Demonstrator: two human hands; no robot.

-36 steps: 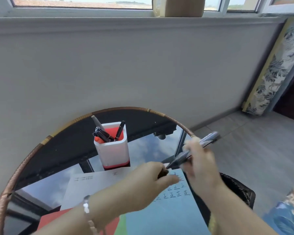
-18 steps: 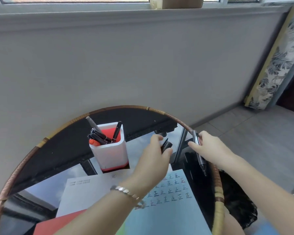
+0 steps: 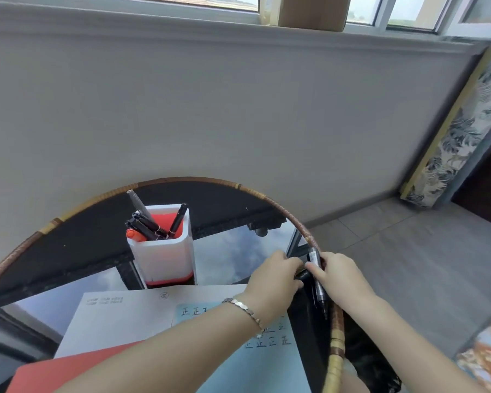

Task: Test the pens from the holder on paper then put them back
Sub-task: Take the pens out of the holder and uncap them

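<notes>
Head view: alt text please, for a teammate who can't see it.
Two hands meet at the right rim of a round glass table: the right hand grips a black pen, the left hand holds what looks like its cap against it. Behind stands a white pen holder with more pens; a marked blue paper lies nearer.
</notes>
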